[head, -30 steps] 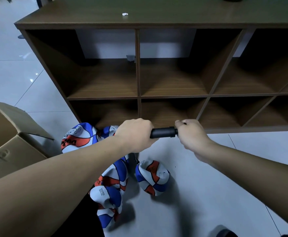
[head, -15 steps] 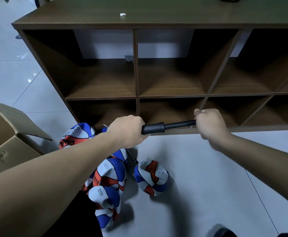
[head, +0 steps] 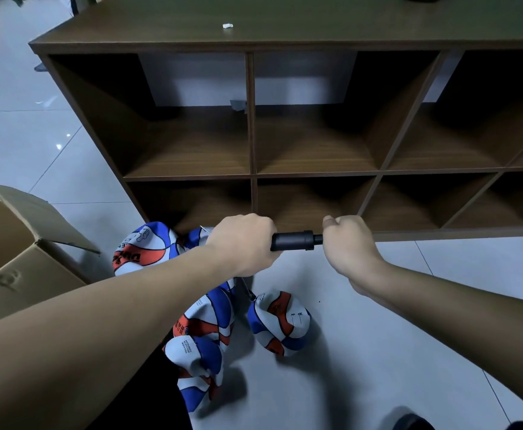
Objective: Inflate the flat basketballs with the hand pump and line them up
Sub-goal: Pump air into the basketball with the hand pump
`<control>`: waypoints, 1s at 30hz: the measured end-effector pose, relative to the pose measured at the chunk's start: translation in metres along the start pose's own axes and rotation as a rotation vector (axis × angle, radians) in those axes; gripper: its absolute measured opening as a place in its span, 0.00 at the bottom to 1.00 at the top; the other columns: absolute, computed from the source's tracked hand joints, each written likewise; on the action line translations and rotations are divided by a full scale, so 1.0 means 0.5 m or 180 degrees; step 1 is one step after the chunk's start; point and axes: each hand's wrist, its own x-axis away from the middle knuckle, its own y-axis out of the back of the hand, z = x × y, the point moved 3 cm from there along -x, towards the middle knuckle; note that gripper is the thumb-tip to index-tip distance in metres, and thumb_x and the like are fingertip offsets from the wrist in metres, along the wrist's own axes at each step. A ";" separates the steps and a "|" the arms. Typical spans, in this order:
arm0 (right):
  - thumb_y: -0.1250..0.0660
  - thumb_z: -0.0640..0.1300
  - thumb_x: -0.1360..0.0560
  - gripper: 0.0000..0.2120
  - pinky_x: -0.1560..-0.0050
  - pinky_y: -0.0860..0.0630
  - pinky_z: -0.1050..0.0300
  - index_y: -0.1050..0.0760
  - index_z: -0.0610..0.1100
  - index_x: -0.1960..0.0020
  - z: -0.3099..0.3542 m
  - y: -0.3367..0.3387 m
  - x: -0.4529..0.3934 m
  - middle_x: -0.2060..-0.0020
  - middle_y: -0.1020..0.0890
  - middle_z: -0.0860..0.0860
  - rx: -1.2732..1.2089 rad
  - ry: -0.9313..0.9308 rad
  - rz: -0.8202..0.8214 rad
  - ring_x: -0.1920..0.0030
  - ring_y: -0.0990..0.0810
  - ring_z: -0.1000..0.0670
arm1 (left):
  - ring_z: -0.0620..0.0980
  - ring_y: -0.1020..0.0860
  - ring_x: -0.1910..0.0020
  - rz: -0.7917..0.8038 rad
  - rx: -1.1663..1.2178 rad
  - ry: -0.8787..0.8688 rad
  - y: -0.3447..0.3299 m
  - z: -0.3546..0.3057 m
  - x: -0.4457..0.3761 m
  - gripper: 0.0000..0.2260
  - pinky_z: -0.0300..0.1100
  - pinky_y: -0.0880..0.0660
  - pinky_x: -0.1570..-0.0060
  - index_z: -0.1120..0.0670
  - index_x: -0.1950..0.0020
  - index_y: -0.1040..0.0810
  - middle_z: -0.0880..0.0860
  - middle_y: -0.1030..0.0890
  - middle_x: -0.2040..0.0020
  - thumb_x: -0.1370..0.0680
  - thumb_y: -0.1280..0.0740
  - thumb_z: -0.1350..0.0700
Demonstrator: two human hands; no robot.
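Shelf behind; left hand, right hand grip pump.

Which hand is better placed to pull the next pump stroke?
Right. The right hand grips the plunger end, nearly against the hand pump barrel, with open floor beyond it. The left hand holds the barrel.

A hand pump is held level between the left hand and right hand, in front of a shelf unit. Below lie flat basketballs on the floor. A cardboard box sits at left.
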 end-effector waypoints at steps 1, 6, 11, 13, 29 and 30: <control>0.43 0.49 0.12 0.22 0.67 0.38 0.56 0.38 0.45 0.64 0.001 -0.003 0.003 0.69 0.32 0.49 -0.0007 0.0015 0.0021 0.70 0.34 0.46 | 0.51 0.21 0.67 -0.0001 -0.0003 -0.0016 -0.001 -0.002 -0.001 0.13 0.45 0.25 0.66 0.46 0.60 0.26 0.47 0.22 0.65 0.19 0.34 0.42; 0.43 0.51 0.12 0.22 0.65 0.35 0.54 0.34 0.45 0.64 0.028 -0.001 -0.004 0.67 0.28 0.48 0.0130 0.0229 -0.0035 0.67 0.30 0.45 | 0.53 0.21 0.65 -0.0179 0.0138 0.0006 -0.002 -0.011 -0.014 0.14 0.46 0.27 0.65 0.46 0.58 0.25 0.47 0.22 0.64 0.19 0.34 0.38; 0.39 0.51 0.14 0.22 0.66 0.33 0.55 0.32 0.45 0.65 0.038 0.024 -0.042 0.70 0.27 0.47 0.0287 0.0176 0.0039 0.69 0.29 0.43 | 0.51 0.24 0.66 -0.0222 0.0329 -0.0052 -0.004 -0.025 -0.025 0.13 0.45 0.31 0.65 0.44 0.57 0.28 0.46 0.24 0.63 0.19 0.34 0.39; 0.37 0.51 0.15 0.22 0.69 0.35 0.56 0.33 0.45 0.66 0.036 0.037 -0.052 0.72 0.29 0.48 0.0311 0.0086 0.0037 0.72 0.31 0.45 | 0.51 0.23 0.65 -0.0155 0.0405 -0.0052 -0.009 -0.021 -0.024 0.13 0.46 0.29 0.64 0.44 0.57 0.27 0.46 0.23 0.63 0.18 0.34 0.39; 0.38 0.49 0.15 0.23 0.63 0.31 0.52 0.32 0.42 0.67 0.023 0.088 -0.058 0.68 0.25 0.44 0.0071 0.0024 -0.0617 0.65 0.26 0.40 | 0.49 0.24 0.66 -0.0029 0.0317 0.0264 0.000 0.012 -0.011 0.07 0.44 0.33 0.68 0.45 0.55 0.24 0.47 0.22 0.62 0.20 0.32 0.45; 0.38 0.49 0.15 0.23 0.64 0.32 0.53 0.34 0.43 0.67 0.027 0.081 -0.050 0.69 0.26 0.45 0.0077 0.0077 -0.0602 0.67 0.28 0.41 | 0.49 0.24 0.66 -0.0033 0.0336 0.0274 0.000 0.011 -0.011 0.07 0.44 0.33 0.68 0.46 0.56 0.24 0.47 0.22 0.62 0.21 0.32 0.46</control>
